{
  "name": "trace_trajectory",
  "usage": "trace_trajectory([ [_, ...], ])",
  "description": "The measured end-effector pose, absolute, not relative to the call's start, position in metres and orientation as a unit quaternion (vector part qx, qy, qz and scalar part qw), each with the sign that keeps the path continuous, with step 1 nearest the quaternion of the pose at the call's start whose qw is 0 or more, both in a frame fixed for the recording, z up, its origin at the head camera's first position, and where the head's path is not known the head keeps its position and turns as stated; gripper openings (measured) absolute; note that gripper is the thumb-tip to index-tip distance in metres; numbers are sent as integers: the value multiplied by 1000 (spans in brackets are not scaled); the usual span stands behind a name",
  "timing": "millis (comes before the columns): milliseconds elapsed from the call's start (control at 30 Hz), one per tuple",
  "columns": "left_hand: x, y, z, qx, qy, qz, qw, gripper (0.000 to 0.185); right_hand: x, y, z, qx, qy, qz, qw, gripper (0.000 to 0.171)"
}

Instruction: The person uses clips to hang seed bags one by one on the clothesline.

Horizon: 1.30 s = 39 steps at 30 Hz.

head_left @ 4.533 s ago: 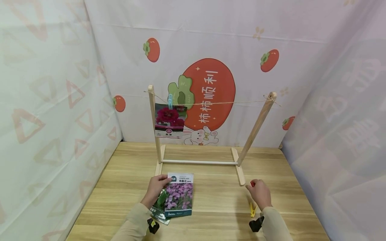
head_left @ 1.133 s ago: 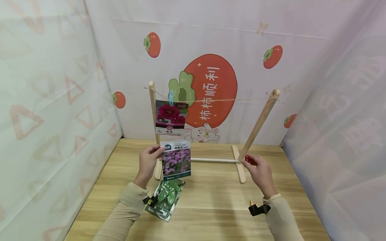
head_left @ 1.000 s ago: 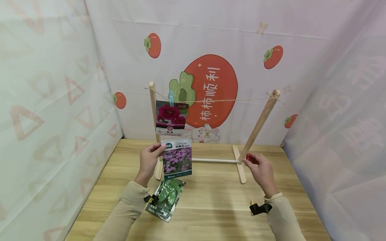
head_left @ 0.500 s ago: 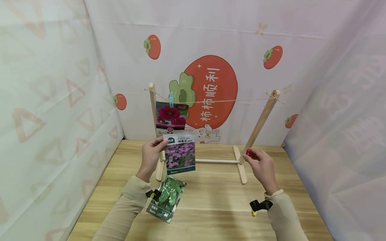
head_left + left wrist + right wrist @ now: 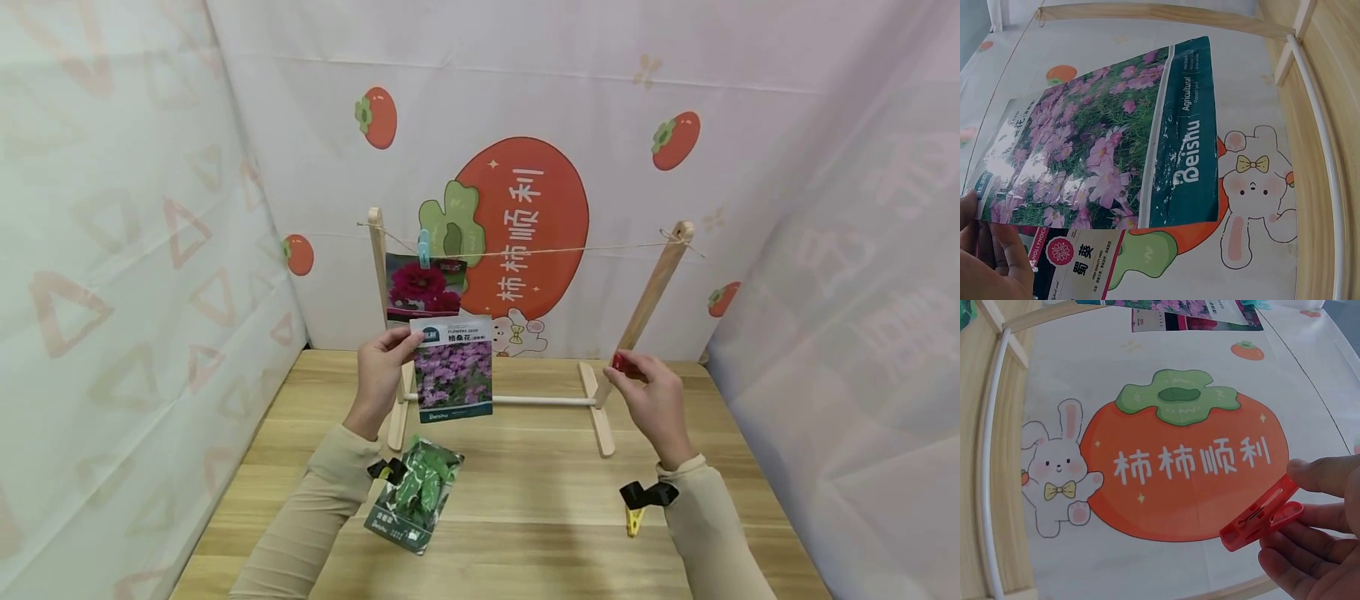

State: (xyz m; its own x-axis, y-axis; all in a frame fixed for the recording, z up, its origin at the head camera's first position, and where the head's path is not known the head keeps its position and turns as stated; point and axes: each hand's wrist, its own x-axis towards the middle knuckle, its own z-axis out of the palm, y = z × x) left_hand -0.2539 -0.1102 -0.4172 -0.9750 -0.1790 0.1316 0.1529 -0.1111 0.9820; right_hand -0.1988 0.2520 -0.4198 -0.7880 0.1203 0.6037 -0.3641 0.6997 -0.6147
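My left hand (image 5: pixel 378 375) pinches a seed packet (image 5: pixel 453 371) with pink-purple flowers by its upper left corner, upright above the table. In the left wrist view the same packet's teal lower band reads "Beishu". Between thumb and fingers of my right hand (image 5: pixel 651 402) is a red clothespin (image 5: pixel 1263 512), close to the right post. A dark pink flower seed packet (image 5: pixel 420 287) hangs from the string (image 5: pixel 555 251) by a blue clothespin (image 5: pixel 424 248); the held packet hides its lower part. Below my left hand, a green-leaf seed packet (image 5: pixel 420 492) lies on the table.
The string runs between two wooden posts (image 5: pixel 648 300), joined low down by a white rod (image 5: pixel 540 402). A yellow clothespin (image 5: pixel 633 522) lies on the wooden table (image 5: pixel 525 500) under my right wrist. A printed cloth backdrop (image 5: pixel 615 125) stands behind.
My left hand has lifted the purple-flower packet off the green-leaf packet, up and slightly right, in front of the hanging one. My right hand has risen with the red clothespin.
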Motion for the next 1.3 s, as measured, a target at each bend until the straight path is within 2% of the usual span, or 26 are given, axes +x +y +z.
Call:
trace_trajectory([
  [833,-276,-84,-397,10,-621,-778,90,25,-223,252,-377,87,-851,401,328,29],
  [1300,-279,-69,-395,8,-628,-773,85,26,-230,250,-369,96,-851,398,330,30],
])
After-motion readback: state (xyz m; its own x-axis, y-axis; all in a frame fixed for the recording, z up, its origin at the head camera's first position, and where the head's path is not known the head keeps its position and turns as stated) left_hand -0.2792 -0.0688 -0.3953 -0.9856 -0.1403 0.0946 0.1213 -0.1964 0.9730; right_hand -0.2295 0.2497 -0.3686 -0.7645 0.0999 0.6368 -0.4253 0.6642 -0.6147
